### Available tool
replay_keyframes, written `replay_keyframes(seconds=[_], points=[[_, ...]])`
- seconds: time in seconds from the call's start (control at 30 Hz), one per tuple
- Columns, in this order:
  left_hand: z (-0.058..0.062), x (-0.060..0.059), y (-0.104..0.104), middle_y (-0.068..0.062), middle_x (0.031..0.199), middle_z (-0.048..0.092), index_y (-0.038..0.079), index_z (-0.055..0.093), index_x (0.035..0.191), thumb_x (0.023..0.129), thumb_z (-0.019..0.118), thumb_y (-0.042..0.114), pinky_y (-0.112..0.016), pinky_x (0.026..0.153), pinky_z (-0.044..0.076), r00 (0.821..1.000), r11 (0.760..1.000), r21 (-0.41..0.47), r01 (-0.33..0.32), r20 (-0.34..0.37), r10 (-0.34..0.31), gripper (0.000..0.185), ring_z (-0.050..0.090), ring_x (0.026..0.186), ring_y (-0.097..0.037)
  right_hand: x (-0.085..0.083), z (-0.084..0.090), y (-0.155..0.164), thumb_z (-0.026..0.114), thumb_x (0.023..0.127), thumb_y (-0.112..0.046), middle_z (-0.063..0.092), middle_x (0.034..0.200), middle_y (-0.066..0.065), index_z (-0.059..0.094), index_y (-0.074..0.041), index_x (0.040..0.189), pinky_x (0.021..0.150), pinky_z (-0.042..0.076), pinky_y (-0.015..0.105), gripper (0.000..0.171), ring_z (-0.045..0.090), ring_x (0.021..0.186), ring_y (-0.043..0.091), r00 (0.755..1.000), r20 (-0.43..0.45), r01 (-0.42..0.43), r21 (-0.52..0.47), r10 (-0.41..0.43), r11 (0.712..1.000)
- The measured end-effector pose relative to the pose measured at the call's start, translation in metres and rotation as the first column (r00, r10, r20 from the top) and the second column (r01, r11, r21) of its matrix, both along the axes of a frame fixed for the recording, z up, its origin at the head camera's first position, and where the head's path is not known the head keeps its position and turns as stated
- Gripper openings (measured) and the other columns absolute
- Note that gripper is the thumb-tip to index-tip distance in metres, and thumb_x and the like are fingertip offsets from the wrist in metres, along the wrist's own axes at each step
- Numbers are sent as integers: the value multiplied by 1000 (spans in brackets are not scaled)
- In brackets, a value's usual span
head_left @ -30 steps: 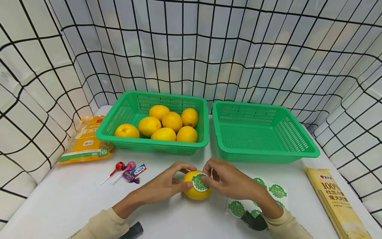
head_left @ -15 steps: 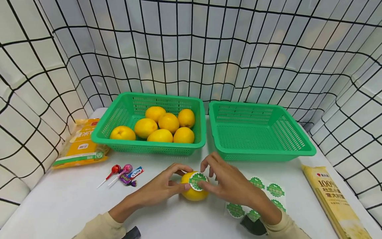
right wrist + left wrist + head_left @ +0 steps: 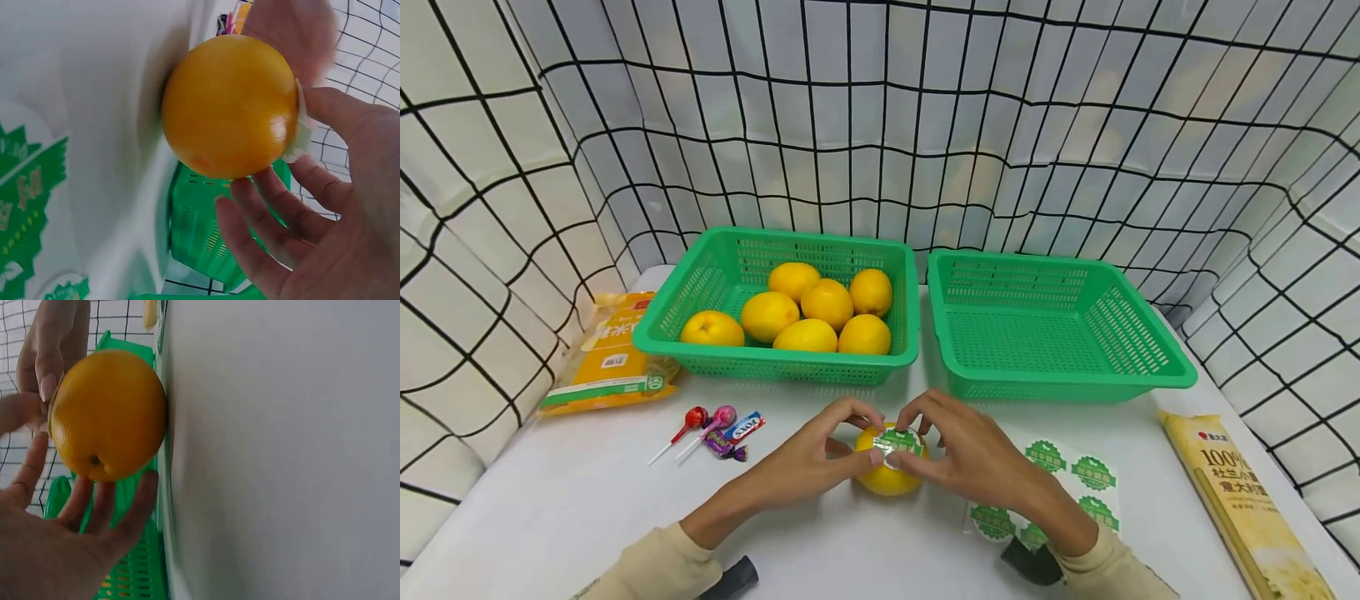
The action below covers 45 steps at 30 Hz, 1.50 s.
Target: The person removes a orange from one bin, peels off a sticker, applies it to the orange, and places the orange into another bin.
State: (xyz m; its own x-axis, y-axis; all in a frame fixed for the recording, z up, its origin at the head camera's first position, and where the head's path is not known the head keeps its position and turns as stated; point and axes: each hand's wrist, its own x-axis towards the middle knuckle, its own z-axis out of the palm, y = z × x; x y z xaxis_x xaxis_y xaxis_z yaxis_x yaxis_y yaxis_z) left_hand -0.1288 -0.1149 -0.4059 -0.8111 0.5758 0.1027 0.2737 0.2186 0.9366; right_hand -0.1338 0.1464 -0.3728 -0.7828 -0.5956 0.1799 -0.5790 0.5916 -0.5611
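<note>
A round yellow-orange citrus fruit sits on the white table between both hands. A green and white round sticker lies over its upper face, shiny and bent in the head view. My left hand holds the fruit from the left, its thumb at the sticker's edge. From the right, my right hand pinches the sticker between thumb and index finger. In the right wrist view, part of the sticker stands off the fruit, with other fingertips under the fruit. The left wrist view shows the fruit's stem end.
A green basket with several such fruits stands behind; another green basket is beside it. A sticker sheet lies partly under the right forearm. Candies, an orange bag and a yellow packet lie around. Black netting surrounds the table.
The left thumb has come onto the sticker's edge, and the right fingers have closed in at its top. The sticker now tilts upward and looks bent. The view has shifted slightly.
</note>
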Motion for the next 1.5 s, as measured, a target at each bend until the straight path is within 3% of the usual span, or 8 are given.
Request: replay_keyframes(seconds=[0.2,0.33,0.5,0.67,1.03,1.23,1.37,1.5], points=[[-1,-1,3,-4,140,55,18,61,116,104,71,28,-47,103,54,999,999,6,-32,39,32,19,51,132,-29,-8,5,9,81,97,-33,66,112,-13,63,-22,108,85,60,38,24,64,102,9,989,127,-63,-82,73,995],[-1,-3,1,-8,142,54,13,61,117,107,66,26,-47,104,53,996,999,15,-33,80,31,17,49,132,-31,-15,1,14,80,98,-29,68,117,-9,62,-20,102,87,60,36,20,65,105,14,968,215,-98,-146,128,984],[-1,0,0,-7,141,57,14,64,118,108,64,28,-45,101,49,993,998,2,-61,106,61,17,50,131,-29,-17,-3,16,80,98,-27,68,119,-6,65,-21,111,88,60,35,21,68,108,16,952,268,-104,-182,151,978],[-5,3,1,-2,139,58,21,64,124,107,65,32,-45,101,48,987,997,-12,-76,144,77,20,51,132,-28,-14,-8,15,76,101,-31,69,120,-8,67,-23,121,91,59,35,24,69,107,14,954,261,-98,-184,145,978],[-4,-3,-4,-1,140,60,23,66,127,105,67,36,-42,94,48,973,996,-25,-88,212,91,26,50,132,-30,-22,-14,14,76,101,-26,72,119,-6,70,-22,115,88,60,40,16,68,106,16,951,275,-70,-249,140,966],[-5,-5,-5,-3,140,60,21,66,126,105,68,36,-41,95,51,966,995,-11,-94,240,94,26,49,133,-32,-22,-13,13,74,102,-24,75,120,-6,72,-22,108,89,61,37,7,70,107,15,956,274,-33,-257,105,966],[-4,-5,-4,-4,141,59,19,66,124,104,68,35,-40,95,53,962,995,10,-95,257,90,26,49,134,-32,-18,-9,13,74,102,-29,77,119,-8,74,-21,102,90,60,35,7,71,104,10,972,221,-31,-210,79,977],[-6,-5,-4,-5,139,61,17,68,122,104,68,32,-41,96,53,965,995,33,-92,251,81,23,51,132,-31,-12,-3,13,77,100,-25,78,115,-10,78,-22,102,87,61,33,4,72,101,7,995,60,-78,-95,84,992]])
